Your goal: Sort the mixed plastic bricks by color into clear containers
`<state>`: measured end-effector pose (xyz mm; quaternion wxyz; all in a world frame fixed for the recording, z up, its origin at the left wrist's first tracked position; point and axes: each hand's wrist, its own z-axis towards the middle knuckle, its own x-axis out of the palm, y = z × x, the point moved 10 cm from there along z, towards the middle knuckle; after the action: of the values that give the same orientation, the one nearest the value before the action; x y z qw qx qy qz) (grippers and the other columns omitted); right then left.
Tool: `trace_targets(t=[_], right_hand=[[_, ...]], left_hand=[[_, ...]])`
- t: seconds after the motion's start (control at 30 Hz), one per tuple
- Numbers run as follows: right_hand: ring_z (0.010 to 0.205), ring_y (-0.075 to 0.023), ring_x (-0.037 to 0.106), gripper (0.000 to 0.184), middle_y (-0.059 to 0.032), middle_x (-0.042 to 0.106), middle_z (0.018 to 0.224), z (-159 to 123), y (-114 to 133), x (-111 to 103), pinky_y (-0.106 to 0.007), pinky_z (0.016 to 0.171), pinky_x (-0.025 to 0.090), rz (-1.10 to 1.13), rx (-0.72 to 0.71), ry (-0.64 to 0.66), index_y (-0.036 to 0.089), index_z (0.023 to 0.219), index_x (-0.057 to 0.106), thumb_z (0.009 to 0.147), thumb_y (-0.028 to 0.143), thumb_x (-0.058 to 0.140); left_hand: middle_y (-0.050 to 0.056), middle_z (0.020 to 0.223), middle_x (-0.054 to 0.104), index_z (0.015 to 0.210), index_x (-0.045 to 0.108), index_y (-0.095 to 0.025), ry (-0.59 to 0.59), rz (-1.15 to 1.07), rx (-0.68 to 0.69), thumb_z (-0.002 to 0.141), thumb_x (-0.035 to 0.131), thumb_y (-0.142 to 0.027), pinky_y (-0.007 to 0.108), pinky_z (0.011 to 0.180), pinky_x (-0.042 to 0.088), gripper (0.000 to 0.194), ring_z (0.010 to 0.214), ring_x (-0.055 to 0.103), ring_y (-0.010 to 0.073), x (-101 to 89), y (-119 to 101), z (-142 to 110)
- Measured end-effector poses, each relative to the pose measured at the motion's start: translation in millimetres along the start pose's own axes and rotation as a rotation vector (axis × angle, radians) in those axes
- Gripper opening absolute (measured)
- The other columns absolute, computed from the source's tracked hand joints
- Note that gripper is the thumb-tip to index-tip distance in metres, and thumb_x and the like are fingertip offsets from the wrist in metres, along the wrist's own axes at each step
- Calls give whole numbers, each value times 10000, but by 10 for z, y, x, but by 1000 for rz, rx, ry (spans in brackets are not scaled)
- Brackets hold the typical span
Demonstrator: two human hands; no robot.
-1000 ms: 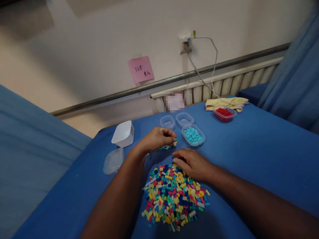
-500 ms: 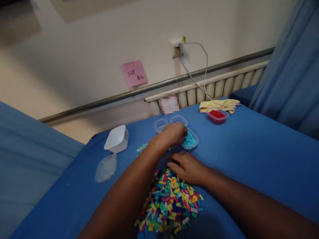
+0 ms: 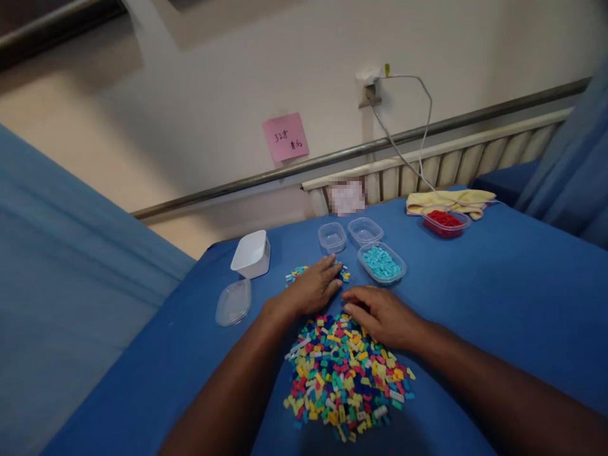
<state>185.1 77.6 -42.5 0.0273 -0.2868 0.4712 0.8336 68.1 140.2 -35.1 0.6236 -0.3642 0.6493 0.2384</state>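
Observation:
A wide pile of small multicoloured building bricks (image 3: 346, 373) lies on the blue cloth in front of me. My left hand (image 3: 316, 286) rests with fingers stretched over a smaller heap of bricks (image 3: 295, 273), partly covering it. At the upper edge of the big pile is my right hand (image 3: 380, 311), its fingers loosely bent and thumb apart, with nothing visible in it. Beyond my hands stands a clear tub of light blue bricks (image 3: 382, 263). Two clear tubs, one on the left (image 3: 332, 237) and one on the right (image 3: 365, 232), stand behind it.
To the left are a white container (image 3: 251, 254) and a clear lid (image 3: 234, 303). A tub of red bricks (image 3: 445, 224) sits by a yellow cloth (image 3: 451, 201) at the back right. Behind the blue-covered table (image 3: 513, 304), a white cable (image 3: 401, 158) hangs from a wall socket.
My left hand has moved from the light blue tub back to the small heap, its fingers now spread. My right hand stays by the big pile. The view has shifted slightly left.

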Motion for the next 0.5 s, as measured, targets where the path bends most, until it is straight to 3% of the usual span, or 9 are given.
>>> trace_targets(t=[0.1, 0.3, 0.5], right_hand=[[958, -236, 743, 205, -60, 815, 1042, -14, 8, 8, -373, 852, 539, 17, -4, 9, 232, 1180, 744, 1076, 320, 591], [1031, -257, 746, 301, -90, 812, 1145, -38, -33, 24, -413, 934, 562, 11, 27, 35, 228, 1241, 747, 1106, 410, 549], [1058, -273, 743, 350, -103, 806, 1166, -42, -31, 10, -439, 963, 560, 19, 50, 57, 221, 1236, 757, 1123, 439, 508]], left_hand=[[192, 1780, 248, 1689, 374, -85, 48, -52, -39, 1129, 319, -563, 474, 1368, 237, 738, 1677, 218, 301, 200, -19, -253], [125, 1797, 224, 1709, 361, -181, 58, -66, -229, 1134, 237, -603, 602, 1365, 147, 723, 1687, 166, 324, 104, 189, -586], [170, 1798, 165, 1727, 274, -85, 50, -138, -270, 1117, 264, -644, 497, 1379, 164, 828, 1695, 107, 302, 227, 267, -707]])
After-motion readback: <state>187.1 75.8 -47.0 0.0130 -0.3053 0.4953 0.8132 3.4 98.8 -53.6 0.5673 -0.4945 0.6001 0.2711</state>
